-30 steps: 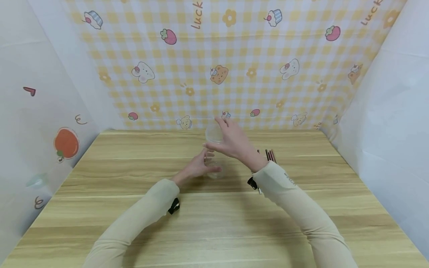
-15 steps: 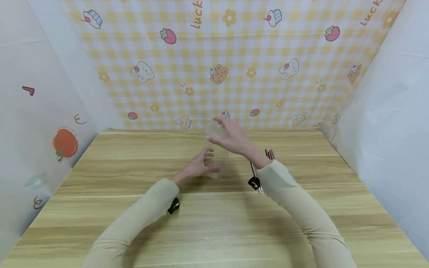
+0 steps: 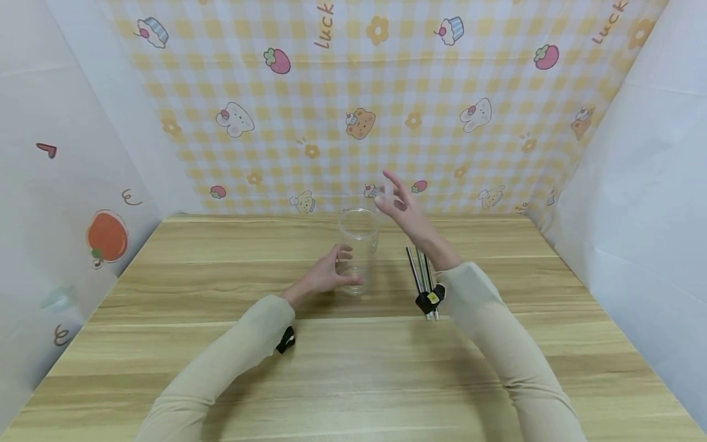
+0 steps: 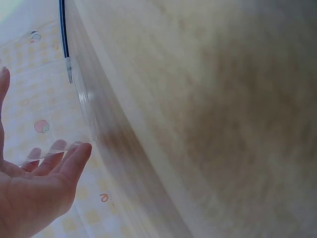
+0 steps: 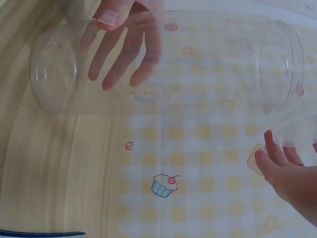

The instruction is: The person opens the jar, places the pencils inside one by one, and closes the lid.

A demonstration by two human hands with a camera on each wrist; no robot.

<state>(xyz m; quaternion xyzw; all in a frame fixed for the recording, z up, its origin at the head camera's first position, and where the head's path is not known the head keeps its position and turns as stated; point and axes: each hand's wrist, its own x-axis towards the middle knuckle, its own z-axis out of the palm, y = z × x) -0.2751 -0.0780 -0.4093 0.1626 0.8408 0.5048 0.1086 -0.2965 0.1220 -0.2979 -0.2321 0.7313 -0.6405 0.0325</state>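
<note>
Held the tall clear cup (image 3: 366, 255) upright on the bench (image 3: 353, 380), the left hand (image 3: 324, 274) curved round its lower part with thumb and fingers on opposite sides. Pinched the clear lid (image 3: 388, 193) between thumb and fingers of the right hand (image 3: 407, 215), apart from the cup, above and to the right of its rim. Called, most likely, for a light but steady grip low on the cup, firm enough to prevent tipping without squeezing the seemingly thin wall. Seemed wisest to handle the lid by its edge, clear of the cup's rim, and to avoid brushing the slim sticks (image 3: 412, 267) right of the cup with a lowered wrist.
</note>
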